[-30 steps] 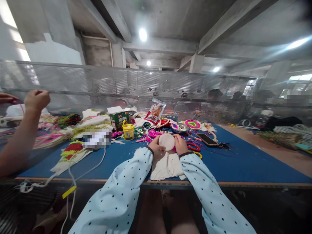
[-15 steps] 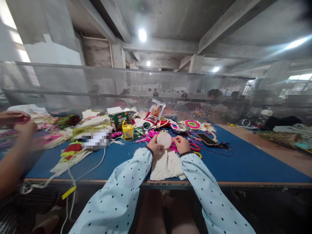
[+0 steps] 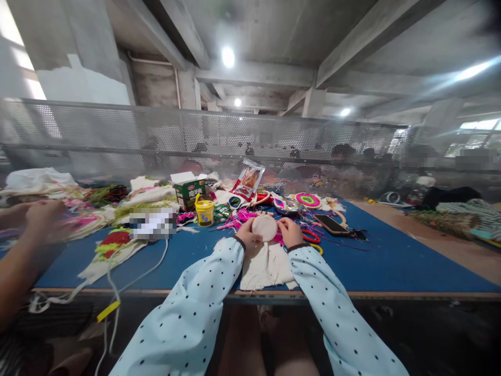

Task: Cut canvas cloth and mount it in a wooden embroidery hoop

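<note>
A small round embroidery hoop (image 3: 264, 228) with off-white cloth stretched across it is held upright over the table's near edge. My left hand (image 3: 247, 233) is closed on its left rim, the thumb in front. At the right rim, my right hand (image 3: 290, 232) is closed with fingers pinched against the edge; whether a needle or thread is between them I cannot make out. The loose cloth (image 3: 266, 267) hangs below the hoop onto the blue table. Bright pink yarn (image 3: 246, 214) lies just behind, and red-handled scissors (image 3: 312, 237) sit beside my right hand.
A phone (image 3: 331, 224) lies to the right. Behind stand a yellow tub (image 3: 204, 213), a green box (image 3: 188, 190) and a red snack packet (image 3: 249, 180). A white cable (image 3: 151, 270) crosses at left, near another person's blurred hands (image 3: 45, 219). A perforated metal screen (image 3: 219, 133) runs along the back.
My right hand has come slightly closer to the hoop's right rim. My left hand keeps its hold. The other person's hands at left have moved right.
</note>
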